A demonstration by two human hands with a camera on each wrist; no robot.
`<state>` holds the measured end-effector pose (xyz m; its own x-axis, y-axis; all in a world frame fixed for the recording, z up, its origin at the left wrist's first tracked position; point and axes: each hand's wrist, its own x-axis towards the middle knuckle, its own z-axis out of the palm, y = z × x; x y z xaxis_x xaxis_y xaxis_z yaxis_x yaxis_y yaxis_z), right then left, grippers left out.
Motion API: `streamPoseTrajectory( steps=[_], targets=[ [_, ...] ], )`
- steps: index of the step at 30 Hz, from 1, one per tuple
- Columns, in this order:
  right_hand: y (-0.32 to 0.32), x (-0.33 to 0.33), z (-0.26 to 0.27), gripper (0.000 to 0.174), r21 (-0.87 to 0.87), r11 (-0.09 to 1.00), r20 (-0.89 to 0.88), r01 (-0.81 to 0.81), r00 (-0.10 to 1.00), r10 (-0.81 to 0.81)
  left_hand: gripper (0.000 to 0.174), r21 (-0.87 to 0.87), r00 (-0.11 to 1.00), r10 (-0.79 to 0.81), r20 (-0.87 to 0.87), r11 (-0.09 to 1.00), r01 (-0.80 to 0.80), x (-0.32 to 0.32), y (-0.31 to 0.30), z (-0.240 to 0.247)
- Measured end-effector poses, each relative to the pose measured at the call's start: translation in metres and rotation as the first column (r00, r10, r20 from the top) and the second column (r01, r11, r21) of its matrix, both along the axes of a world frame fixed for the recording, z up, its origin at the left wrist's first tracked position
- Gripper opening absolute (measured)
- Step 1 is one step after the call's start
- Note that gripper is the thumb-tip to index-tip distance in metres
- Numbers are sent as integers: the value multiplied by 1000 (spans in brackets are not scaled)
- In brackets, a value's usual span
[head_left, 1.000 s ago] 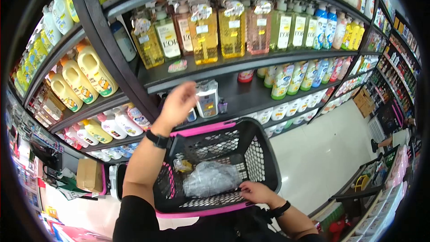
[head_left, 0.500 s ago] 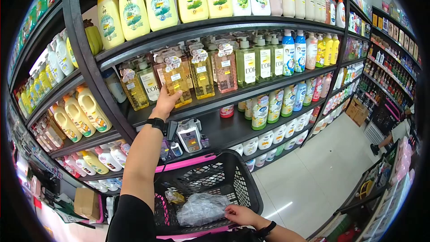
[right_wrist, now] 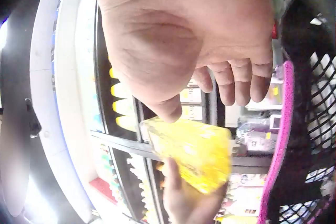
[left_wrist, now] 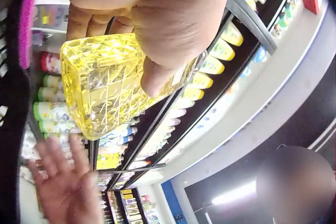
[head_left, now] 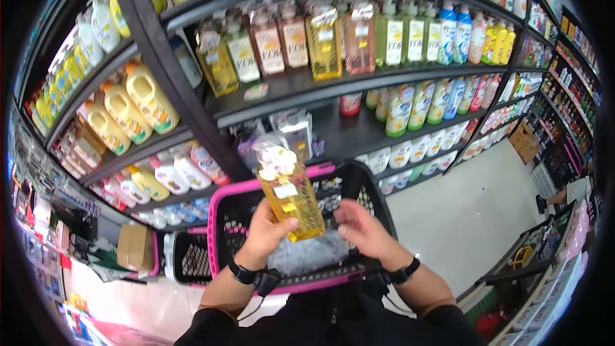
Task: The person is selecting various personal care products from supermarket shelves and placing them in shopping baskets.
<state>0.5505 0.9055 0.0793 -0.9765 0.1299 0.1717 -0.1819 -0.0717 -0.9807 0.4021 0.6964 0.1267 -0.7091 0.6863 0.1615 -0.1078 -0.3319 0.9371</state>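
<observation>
Over the shopping basket [head_left: 213, 237], my left hand [head_left: 262, 234] grips the lower part of a clear pump bottle [head_left: 296, 208] of amber-yellow liquid. The bottle tilts, with its top toward the shelves and clear wrap and a pale flower-like tag round its neck. In the left wrist view the thumb lies along the faceted yellow side [left_wrist: 105, 90]. My right hand [head_left: 366, 230] is held just right of the bottle, fingers loosely spread and holding nothing. Below both hands, crumpled clear plastic [head_left: 314, 256] lies in the basket, partly covered by the bottle.
Ahead, a shelf [head_left: 288, 93] carries pump bottles in yellow, pink and green. Pale jugs [head_left: 150, 99] stand on the shelves at left. A second basket [head_left: 192, 263] and a cardboard box [head_left: 136, 247] are at lower left. Tiled floor [head_left: 442, 218] stretches to the right.
My left hand has taken the yellow bottle from the shelf and brought it back over the basket. My right hand has lifted from the plastic to beside the bottle.
</observation>
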Motion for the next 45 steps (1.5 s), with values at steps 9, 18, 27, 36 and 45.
streamPoseTrajectory(
  steps=[9, 18, 27, 36, 45],
  targets=[
    [-81, -43, 17, 67, -147, 977, 115, -152, 979, 169, 67, -397, 989, -127, 70, 907, 145, 43, -76, -57],
    [-118, -44, -8, 64, 370, 922, 132, -111, 989, 66, 78, -336, 831, -130, -541, 939, -71, -12, -124, 9],
    [-133, -64, -27, 70, 613, 788, 106, -55, 994, -13, 62, -717, 437, -604, -666, 680, -153, -54, -123, 26],
    [-124, -44, -67, 62, 737, 657, 254, -158, 966, -53, 41, -895, 372, -816, -443, 426, -131, -84, -86, -87],
    [-96, 31, -54, 43, 845, 534, 158, 25, 943, -293, 38, -958, 411, -879, -243, 152, -242, -115, -97, -224]
  ],
)
